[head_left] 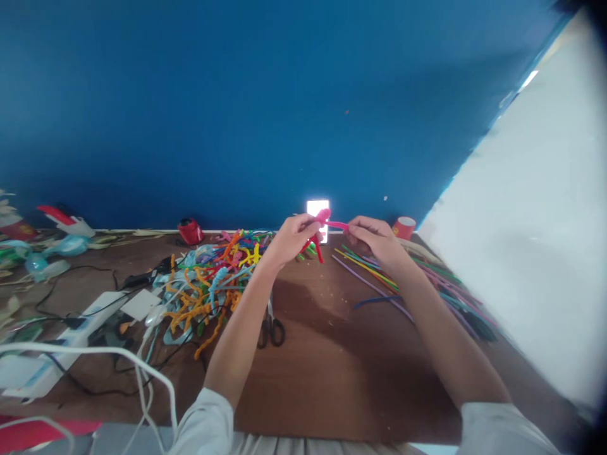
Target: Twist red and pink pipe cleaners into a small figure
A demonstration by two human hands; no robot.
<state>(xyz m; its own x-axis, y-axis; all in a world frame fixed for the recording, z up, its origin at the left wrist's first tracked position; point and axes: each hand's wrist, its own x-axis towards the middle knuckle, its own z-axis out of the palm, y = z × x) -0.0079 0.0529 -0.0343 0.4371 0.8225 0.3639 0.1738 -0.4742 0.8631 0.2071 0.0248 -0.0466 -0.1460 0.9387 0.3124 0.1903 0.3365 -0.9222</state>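
Note:
My left hand (300,234) pinches a bent pink-red pipe cleaner (324,217), part of which loops above the fingers while a red end hangs below them. A straight length of it runs across to my right hand (370,232), whose thumb and fingers close on that end. Both hands are raised over the far part of the table. Behind the pipe cleaner stands a brightly lit phone screen (318,206), partly covered by the left hand and the pipe cleaner.
A tangled heap of coloured pipe cleaners (190,303) lies left, beside scissors (272,332). Straight pipe cleaners (379,278) lie right, near a red cup (404,227). A white power strip (76,341) with cables sits far left. A blue wall (294,114) closes off the back.

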